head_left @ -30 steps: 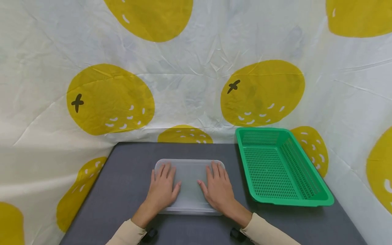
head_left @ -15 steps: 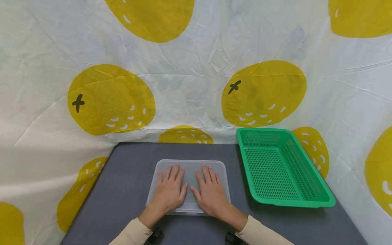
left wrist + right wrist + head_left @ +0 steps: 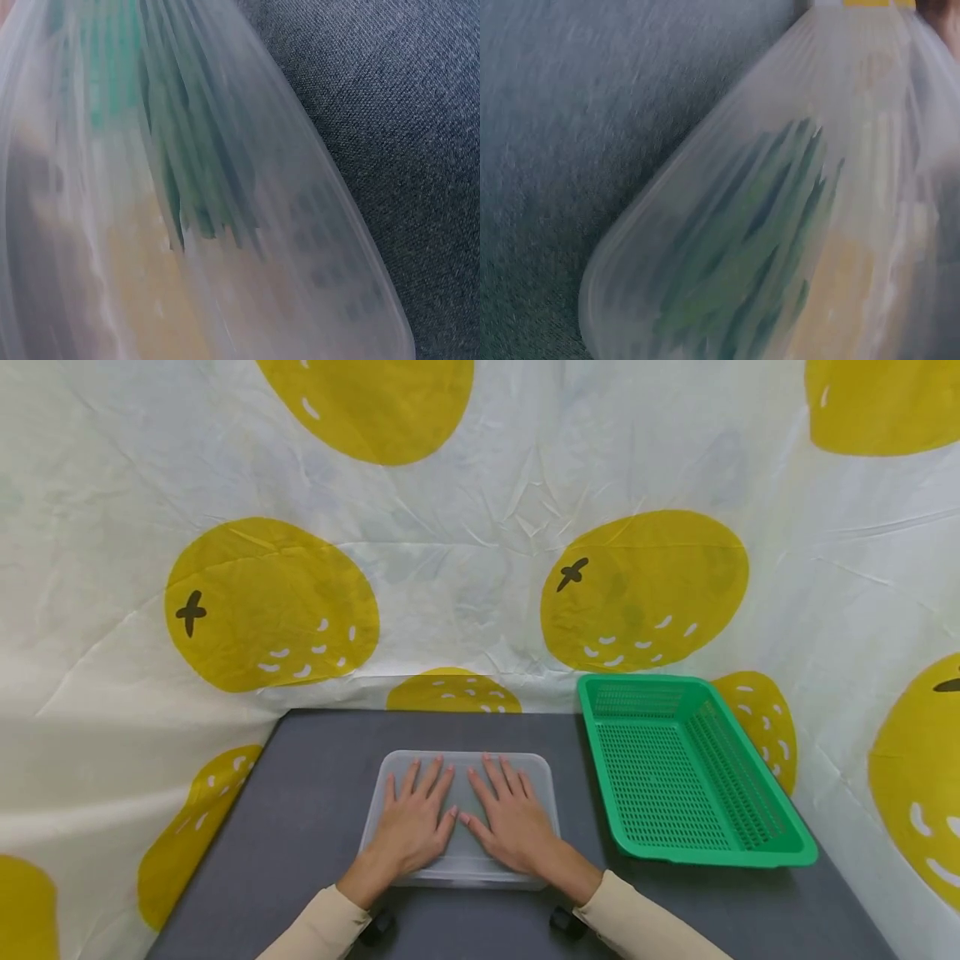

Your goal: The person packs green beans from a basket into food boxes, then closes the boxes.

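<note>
Both hands flat on a translucent plastic container lid [image 3: 461, 760], fingers straight and spread, grasping nothing. Left hand [image 3: 412, 822] presses the lid's left half, right hand [image 3: 510, 822] the right half, thumbs nearly touching at the middle. The container sits at the middle of the grey desk [image 3: 300, 810], close to its near edge. Wrist views show blurred green and yellow shapes through the plastic; contents can't be told. Green perforated basket [image 3: 686, 768] sits at the desk's right side, just beside the container, not touching. Lemon-print cloth [image 3: 270, 602] behind.
</note>
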